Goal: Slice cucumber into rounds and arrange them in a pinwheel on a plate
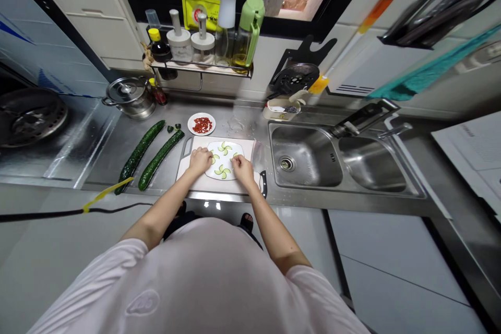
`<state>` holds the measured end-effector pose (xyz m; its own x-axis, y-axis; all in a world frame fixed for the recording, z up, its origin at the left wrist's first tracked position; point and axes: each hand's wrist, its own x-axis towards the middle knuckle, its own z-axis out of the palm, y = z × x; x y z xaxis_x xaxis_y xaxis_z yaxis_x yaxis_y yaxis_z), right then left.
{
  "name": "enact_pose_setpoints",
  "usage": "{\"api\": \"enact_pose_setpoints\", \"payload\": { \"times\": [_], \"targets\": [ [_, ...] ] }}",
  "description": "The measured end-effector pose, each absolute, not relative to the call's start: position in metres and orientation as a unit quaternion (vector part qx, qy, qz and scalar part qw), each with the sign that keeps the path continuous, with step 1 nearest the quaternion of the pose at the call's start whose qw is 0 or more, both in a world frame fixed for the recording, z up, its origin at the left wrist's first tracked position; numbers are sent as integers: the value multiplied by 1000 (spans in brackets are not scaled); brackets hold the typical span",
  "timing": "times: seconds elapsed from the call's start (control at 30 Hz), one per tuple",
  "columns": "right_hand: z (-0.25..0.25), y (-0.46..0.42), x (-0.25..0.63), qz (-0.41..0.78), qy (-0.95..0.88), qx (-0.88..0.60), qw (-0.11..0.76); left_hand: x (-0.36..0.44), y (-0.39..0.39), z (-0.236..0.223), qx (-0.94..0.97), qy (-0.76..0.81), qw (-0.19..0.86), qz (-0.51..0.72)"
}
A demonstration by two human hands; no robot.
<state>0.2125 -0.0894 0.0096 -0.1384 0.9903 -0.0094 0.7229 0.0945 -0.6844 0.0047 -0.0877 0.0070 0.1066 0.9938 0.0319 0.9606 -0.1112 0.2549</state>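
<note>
A white plate [224,161] lies on the pale cutting board [191,180], with thin green-edged cucumber slices [223,171] laid on it in pinwheel shapes. My left hand [201,160] is at the plate's left edge, its fingers curled by one group of slices; whether they grip anything is hard to see. At the right side, my right hand [241,168] has thumb and fingers pinched together over the plate at a cucumber slice, mostly hidden by the fingertips. Right of that hand, a black riveted knife handle [263,183] lies at the board's edge.
Two whole cucumbers [141,149] and small cut ends [170,129] lie left of the board. Behind it sits a small plate of chopped red pieces [202,125]. A lidded pot [131,97] stands back left, a double sink [307,159] at right. A condiment rack [203,67] hangs behind.
</note>
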Motion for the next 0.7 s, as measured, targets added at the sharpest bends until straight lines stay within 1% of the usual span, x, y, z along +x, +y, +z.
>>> {"api": "enact_pose_setpoints", "payload": {
  "times": [0.3,0.57,0.7],
  "targets": [
    [10,-89,216,301,-686,-610,259,0,-74,6,678,709,90,174],
    [10,-91,223,313,-672,-590,321,-22,-40,-1,563,788,105,225],
    [6,-92,228,316,-669,-584,333,-32,-25,-4,510,821,110,231]
  ]
}}
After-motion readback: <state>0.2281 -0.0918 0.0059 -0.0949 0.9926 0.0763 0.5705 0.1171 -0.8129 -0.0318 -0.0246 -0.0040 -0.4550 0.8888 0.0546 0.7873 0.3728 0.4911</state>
